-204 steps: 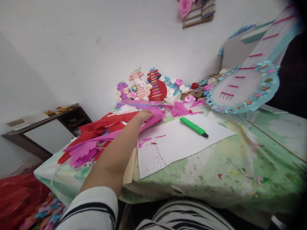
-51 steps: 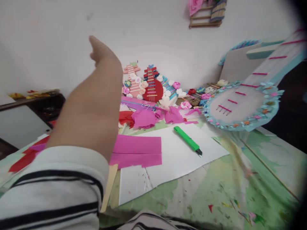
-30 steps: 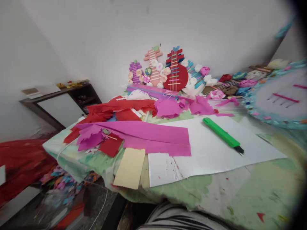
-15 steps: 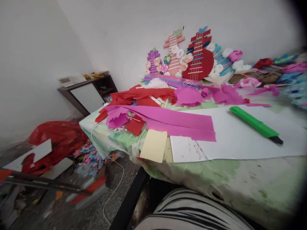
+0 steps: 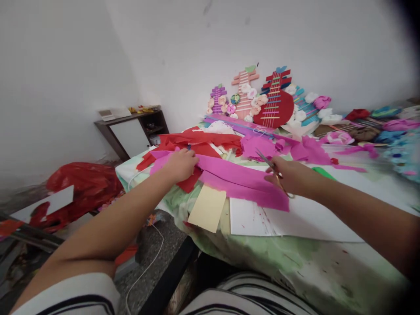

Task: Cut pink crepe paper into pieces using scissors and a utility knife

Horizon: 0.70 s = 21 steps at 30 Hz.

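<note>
My right hand (image 5: 288,175) is closed around a pair of scissors (image 5: 267,160), with the blades pointing up and left and a gold-coloured handle loop showing below the fingers. Beneath it lies the right end of a long pink crepe paper strip (image 5: 238,177). At the strip's left part, my left hand (image 5: 182,165) is closed, its curled fingertips on the pink paper; the exact grip is partly hidden. A red paper piece (image 5: 188,183) lies just under that hand. The green box cutter (image 5: 323,173) is mostly covered by my right hand and forearm.
A cream card (image 5: 208,208) overhangs the table's front edge beside white sheets (image 5: 252,218). Red crepe paper (image 5: 210,140) is heaped farther back. Decorated paper instruments (image 5: 274,105) lean on the wall. A white cable (image 5: 154,256) hangs to the floor at left.
Both hands have come into view, the left onto the pink strip and the right with scissors above its right end. The camera view has tilted up slightly.
</note>
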{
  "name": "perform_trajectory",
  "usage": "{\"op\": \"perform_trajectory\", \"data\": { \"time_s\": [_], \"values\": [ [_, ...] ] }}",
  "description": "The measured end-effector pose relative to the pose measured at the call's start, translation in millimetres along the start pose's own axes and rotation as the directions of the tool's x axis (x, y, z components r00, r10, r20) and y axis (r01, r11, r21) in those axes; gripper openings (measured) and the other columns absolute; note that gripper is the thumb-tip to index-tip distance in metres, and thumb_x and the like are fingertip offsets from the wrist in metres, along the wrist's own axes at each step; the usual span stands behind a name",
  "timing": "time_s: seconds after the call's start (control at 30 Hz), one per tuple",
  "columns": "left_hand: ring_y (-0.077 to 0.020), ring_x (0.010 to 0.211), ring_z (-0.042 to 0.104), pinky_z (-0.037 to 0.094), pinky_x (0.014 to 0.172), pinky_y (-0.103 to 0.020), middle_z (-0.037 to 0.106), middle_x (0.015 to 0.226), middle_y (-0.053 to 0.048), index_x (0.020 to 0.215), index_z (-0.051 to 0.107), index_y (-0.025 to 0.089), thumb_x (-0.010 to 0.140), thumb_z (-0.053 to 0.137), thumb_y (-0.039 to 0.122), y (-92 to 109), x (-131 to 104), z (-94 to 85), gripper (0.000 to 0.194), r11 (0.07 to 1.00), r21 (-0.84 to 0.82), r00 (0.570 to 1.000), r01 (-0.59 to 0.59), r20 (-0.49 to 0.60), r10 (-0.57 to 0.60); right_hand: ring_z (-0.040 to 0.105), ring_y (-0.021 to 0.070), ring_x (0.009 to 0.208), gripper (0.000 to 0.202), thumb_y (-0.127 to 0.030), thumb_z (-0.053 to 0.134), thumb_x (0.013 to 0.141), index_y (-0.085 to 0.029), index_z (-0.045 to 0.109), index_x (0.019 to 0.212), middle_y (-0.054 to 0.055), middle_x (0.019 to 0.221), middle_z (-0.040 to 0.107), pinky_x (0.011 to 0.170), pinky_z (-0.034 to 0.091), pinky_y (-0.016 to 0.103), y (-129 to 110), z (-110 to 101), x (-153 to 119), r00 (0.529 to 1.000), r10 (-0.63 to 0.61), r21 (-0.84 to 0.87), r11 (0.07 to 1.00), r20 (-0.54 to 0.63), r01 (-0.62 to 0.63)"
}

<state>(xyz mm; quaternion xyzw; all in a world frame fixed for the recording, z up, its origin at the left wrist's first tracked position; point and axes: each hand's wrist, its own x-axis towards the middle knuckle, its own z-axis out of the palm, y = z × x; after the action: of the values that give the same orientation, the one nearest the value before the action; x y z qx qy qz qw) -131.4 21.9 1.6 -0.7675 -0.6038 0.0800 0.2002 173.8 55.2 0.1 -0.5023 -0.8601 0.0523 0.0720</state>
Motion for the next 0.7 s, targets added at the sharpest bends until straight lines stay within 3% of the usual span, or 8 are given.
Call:
{"op": "perform_trajectory", "data": {
  "time_s": [0.13,0.27,0.33,0.47,0.57,0.7],
  "values": [
    [-0.0199,0.086,0.053,0.038,0.076,-0.029,0.061,0.09,-0.007,0.091,0.061,0.017,0.078,0.034,0.03,-21.0,6.3,-21.6,0.032,0.99,-0.082,0.991,0.119,-0.05,-0.123,0.054,0.018,0.067,0.032,-0.04,0.05,0.074,-0.016,0.043,0.093,0.01,0.083,0.058,0.052,0.035,0.025,-12.1,15.3,56.3,0.995,0.067,0.011,0.998,0.075,-0.068],
    [-0.0173,0.083,0.055,0.04,0.073,-0.025,0.063,0.093,-0.004,0.093,0.06,0.019,0.079,0.033,0.037,-38.8,27.3,-35.6,0.035,0.957,-0.155,0.967,0.245,0.117,-0.229,0.055,0.0197,0.072,0.031,-0.032,0.057,0.068,-0.016,0.048,0.093,0.009,0.085,0.058,0.054,0.036,0.026,-15.8,28.1,83.2,0.988,0.021,0.033,0.999,0.155,-0.026],
    [-0.019,0.097,0.052,0.038,0.081,-0.026,0.057,0.111,-0.005,0.109,0.053,0.02,0.076,0.041,0.038,-44.4,39.9,-31.6,0.04,0.956,-0.167,0.95,0.239,0.245,-0.195,0.055,0.0197,0.073,0.03,-0.026,0.058,0.067,-0.016,0.048,0.093,0.009,0.087,0.058,0.054,0.036,0.025,-15.4,33.4,87.9,0.988,0.011,0.039,0.999,0.154,-0.017],
    [-0.022,0.116,0.039,0.031,0.093,-0.028,0.033,0.135,-0.009,0.13,0.029,0.019,0.065,0.055,0.042,-43.7,61.1,-16.5,0.073,0.961,-0.226,0.902,0.159,0.429,-0.049,0.054,0.015,0.06,0.024,-0.019,0.051,0.07,-0.015,0.047,0.093,0.008,0.079,0.058,0.049,0.036,0.023,-6.1,35.5,90.1,0.984,0.012,0.065,0.998,0.176,-0.024],
    [-0.025,0.119,0.035,0.029,0.096,-0.032,0.029,0.137,-0.01,0.131,0.026,0.018,0.063,0.056,0.049,-34.8,72.1,-14.8,0.081,0.96,-0.25,0.873,0.123,0.488,0.015,0.051,0.0106,0.051,0.017,-0.019,0.049,0.072,-0.016,0.045,0.088,0.006,0.076,0.057,0.045,0.034,0.021,11.9,24.2,85.1,0.979,0.006,0.091,0.996,0.203,-0.024],
    [-0.0253,0.114,0.04,0.033,0.093,-0.034,0.035,0.134,-0.008,0.129,0.03,0.022,0.065,0.053,0.054,-16.1,83.7,-26.9,0.075,0.944,-0.327,0.862,0.047,0.491,0.128,0.043,0.0067,0.041,0.007,-0.02,0.046,0.076,-0.017,0.043,0.081,0.004,0.069,0.054,0.04,0.028,0.021,52.1,-4.8,65.4,0.966,0.03,0.084,0.995,0.257,-0.054]
  ]
}}
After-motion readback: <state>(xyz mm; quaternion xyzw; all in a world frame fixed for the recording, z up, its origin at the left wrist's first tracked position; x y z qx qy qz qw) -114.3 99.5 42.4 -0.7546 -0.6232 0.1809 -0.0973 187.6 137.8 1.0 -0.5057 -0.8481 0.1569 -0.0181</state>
